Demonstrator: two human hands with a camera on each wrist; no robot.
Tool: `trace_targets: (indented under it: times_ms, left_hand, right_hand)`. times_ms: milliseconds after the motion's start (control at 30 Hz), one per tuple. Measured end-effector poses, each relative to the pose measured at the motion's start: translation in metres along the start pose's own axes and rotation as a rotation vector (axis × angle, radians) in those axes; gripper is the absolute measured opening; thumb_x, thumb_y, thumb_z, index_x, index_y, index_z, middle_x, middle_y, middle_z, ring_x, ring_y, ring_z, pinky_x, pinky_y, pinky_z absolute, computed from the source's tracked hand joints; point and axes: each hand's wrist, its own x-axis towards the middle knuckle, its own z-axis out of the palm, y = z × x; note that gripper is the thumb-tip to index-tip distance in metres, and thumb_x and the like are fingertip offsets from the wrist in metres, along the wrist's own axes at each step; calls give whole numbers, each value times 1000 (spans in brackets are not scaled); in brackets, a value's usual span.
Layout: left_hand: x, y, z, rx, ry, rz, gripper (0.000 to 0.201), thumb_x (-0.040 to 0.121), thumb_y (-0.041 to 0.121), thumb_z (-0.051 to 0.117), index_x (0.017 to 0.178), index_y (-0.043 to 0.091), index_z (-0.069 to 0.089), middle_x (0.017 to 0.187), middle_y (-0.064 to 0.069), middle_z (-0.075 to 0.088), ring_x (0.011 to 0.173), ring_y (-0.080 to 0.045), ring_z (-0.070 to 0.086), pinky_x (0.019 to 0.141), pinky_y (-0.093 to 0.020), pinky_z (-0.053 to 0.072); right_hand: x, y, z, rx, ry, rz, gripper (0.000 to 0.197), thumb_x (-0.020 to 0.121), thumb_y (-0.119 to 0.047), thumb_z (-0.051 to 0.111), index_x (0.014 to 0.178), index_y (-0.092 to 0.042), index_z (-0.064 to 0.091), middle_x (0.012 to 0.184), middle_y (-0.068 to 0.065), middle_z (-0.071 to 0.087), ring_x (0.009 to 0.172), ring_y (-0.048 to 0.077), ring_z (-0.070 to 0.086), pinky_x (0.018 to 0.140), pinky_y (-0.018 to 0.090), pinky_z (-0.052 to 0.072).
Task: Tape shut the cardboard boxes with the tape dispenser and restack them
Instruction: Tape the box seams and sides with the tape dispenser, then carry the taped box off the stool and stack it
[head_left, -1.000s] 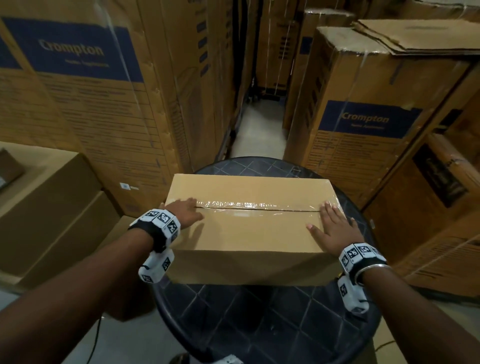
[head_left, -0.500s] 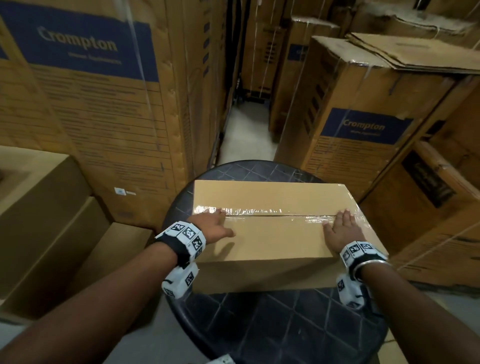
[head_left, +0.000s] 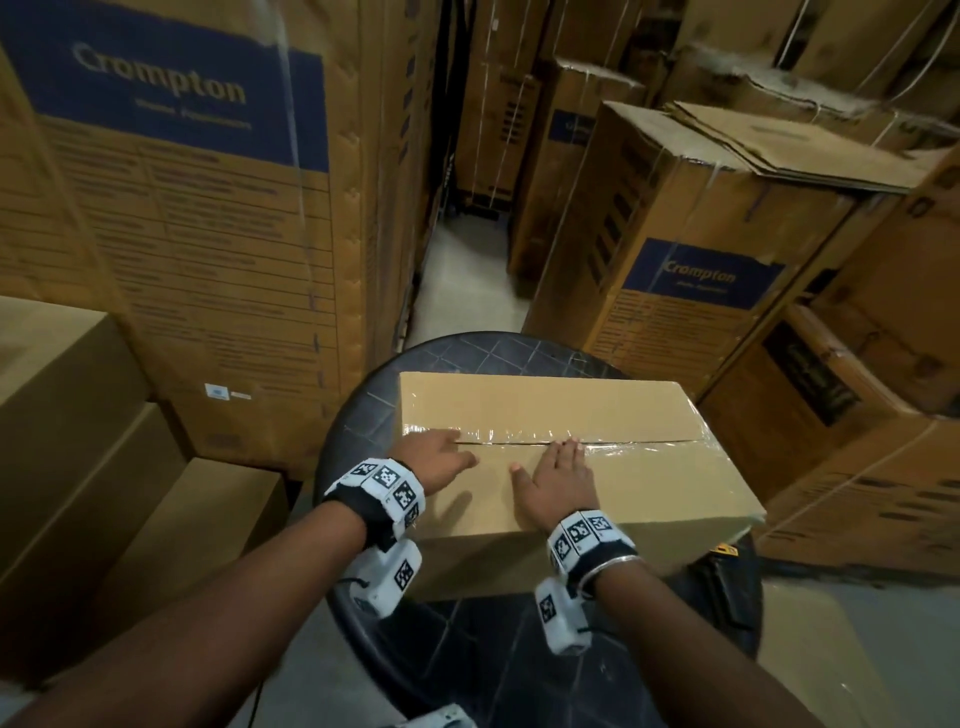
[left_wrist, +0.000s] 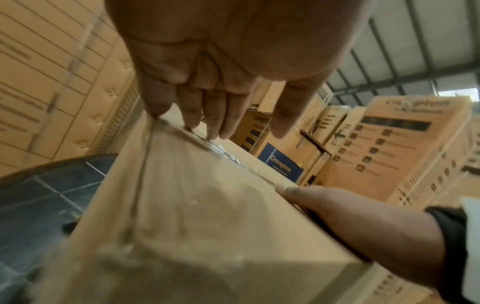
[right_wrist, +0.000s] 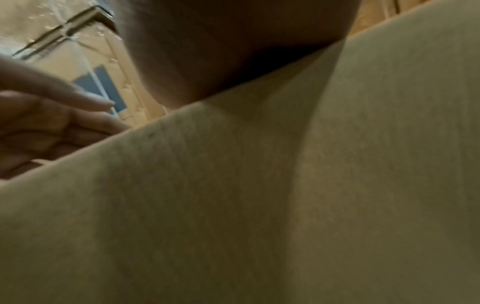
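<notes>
Plain brown cardboard box (head_left: 566, 452) sits on a round dark stool top (head_left: 358, 415), flaps closed, clear tape (head_left: 519, 434) running along the centre seam from the left edge to the right edge. Box is skewed on the stool, its right near corner overhanging the rim.

Left hand (head_left: 441, 460) lies on the box top at the left end of the seam, fingers stretched out and pointing right, fingertips on the tape; it grips nothing. The left wrist view shows those fingers (left_wrist: 223, 115) straight, tips touching the taped seam near the box's left edge, thumb spread apart.

Right hand (head_left: 558, 478) lies flat on the near flap about mid-box, fingers straight and together, tips reaching the tape line, thumb splayed to the left; it holds nothing. The right wrist view is mostly filled by blurred cardboard, with the heel of the palm pressed on it.

A black and yellow object (head_left: 724, 577) lies on the stool by the box's near right corner, partly hidden; can't tell what it is.

Tall printed Crompton cartons (head_left: 171, 218) stand all around; plain boxes (head_left: 78, 441) are stacked on the left.
</notes>
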Motion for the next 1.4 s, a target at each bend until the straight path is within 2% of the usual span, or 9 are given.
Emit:
trace_targets:
  times_ms: [100,167,333,567,700,867,1033,1167,1400]
  left_hand:
    - [-1,-17,-12,-121,172,-39,44,92,24,60,135,14,54,132,-11,60,124,-31,54,101,-34,43]
    - [1,-30,-14,-107,177,-72,38,88,16,60,125,11,54,122,-12,61,115,-32,57,93,-34,47]
    - [7,-46,-4,-213,41,-191,77,81,17,69,148,17,32,126,-10,60,112,-28,60,89,-34,52]
    - [11,-50,-22,-194,62,-98,39,87,18,65,126,19,62,120,-5,66,102,-24,60,81,-25,41]
    - [18,-57,-35,-215,96,-100,30,88,26,67,118,23,71,118,-1,70,108,-23,63,87,-24,44]
    - [22,-66,-35,-219,97,-85,34,81,23,75,114,24,74,112,2,73,106,-18,65,91,-23,47]
    - [21,-74,-32,-284,78,-20,38,78,20,82,115,20,73,107,1,75,103,-13,68,96,-26,49]
    - [22,-75,-28,-336,105,-22,47,79,15,82,124,16,68,119,-6,70,115,-17,64,104,-28,45]
    - [22,-78,-26,-351,104,-18,53,81,13,80,131,13,62,127,-8,66,120,-17,61,104,-26,44]
  right_hand:
    - [-3,-2,3,13,20,-3,85,107,-60,17,163,0,-5,171,21,-11,160,34,-6,128,46,4]
    - [-3,0,5,15,35,-5,85,107,-60,17,163,0,-4,171,21,-10,160,34,-6,128,46,4]
    - [-6,-8,4,10,53,18,80,108,-55,17,164,-1,-1,172,21,-9,160,35,-5,129,48,6]
    - [-38,-65,21,-65,-3,-245,80,108,-58,12,164,-5,-8,170,14,-19,159,29,-14,127,45,-4]
    - [-48,-78,22,-59,8,-343,79,106,-60,10,164,-9,-8,169,8,-23,159,23,-17,125,42,-9]
    - [-53,-73,24,-105,28,-461,127,70,-94,-18,164,-9,-10,166,6,-28,158,21,-19,127,49,-8]
    - [-55,-88,27,-139,-8,-395,136,69,-103,4,163,-7,-13,168,11,-27,158,25,-21,123,60,-11]
    - [-60,-99,27,-178,11,-337,123,83,-84,38,163,-6,-12,170,14,-22,159,27,-18,123,63,-9]
    - [-58,-96,31,-149,14,-335,139,70,-97,36,163,-7,-14,170,12,-23,159,26,-19,123,60,-9]
